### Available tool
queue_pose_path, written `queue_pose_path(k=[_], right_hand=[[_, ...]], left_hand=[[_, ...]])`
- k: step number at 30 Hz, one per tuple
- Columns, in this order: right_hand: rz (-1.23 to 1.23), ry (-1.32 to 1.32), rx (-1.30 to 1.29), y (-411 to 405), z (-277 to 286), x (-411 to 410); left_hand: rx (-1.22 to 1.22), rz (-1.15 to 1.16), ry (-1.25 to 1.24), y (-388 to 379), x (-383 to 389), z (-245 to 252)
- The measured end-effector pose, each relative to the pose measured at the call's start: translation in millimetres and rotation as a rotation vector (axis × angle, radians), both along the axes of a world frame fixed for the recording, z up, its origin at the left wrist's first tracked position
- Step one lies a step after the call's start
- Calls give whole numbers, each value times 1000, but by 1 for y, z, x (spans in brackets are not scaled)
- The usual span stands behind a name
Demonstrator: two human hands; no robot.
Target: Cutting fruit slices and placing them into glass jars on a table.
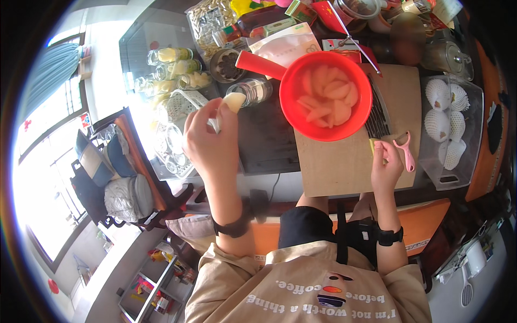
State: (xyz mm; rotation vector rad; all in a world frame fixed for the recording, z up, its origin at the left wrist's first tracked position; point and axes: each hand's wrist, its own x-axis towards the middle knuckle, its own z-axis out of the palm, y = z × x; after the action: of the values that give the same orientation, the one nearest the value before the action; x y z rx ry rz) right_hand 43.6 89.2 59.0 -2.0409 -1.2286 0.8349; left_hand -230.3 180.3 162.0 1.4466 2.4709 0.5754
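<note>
My left hand (212, 141) pinches a pale peeled fruit slice (234, 101) at the near side of an open glass jar (258, 91). From this angle I cannot tell whether the slice touches the jar. To the right, a red plastic dipper with a long handle (287, 115) contains several fruit slices (336, 95) in liquid. My right hand (387, 163) has its fingers closed around the yellow-green handle (373, 146) of a knife with a dark patterned blade (378, 109). That blade rests over the wooden cutting board (343, 169), partly hidden by the dipper. A pink peeler (408, 153) lies beside my right hand.
Several filled glass jars (173, 55) stand at the back left, above a white plastic basket (183, 101) of glassware. A clear bin (454, 177) at right holds fruits in foam nets (437, 126). A metal bowl (227, 65), bottle (262, 22) and packages line the back.
</note>
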Motion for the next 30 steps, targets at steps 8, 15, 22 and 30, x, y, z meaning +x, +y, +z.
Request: queue_pose_path(k=[8, 15, 22, 30], right_hand=[[-3, 13, 20, 1, -2, 0], [-12, -11, 34, 3, -4, 0], [-12, -44, 28, 6, 1, -1], [-34, -25, 22, 8, 0, 0]], left_hand=[[46, -39, 24, 6, 5, -18], [-5, -404, -124, -4, 58, -50], [-339, -631, -197, 2, 110, -91], [-485, -674, -168, 10, 125, -126]])
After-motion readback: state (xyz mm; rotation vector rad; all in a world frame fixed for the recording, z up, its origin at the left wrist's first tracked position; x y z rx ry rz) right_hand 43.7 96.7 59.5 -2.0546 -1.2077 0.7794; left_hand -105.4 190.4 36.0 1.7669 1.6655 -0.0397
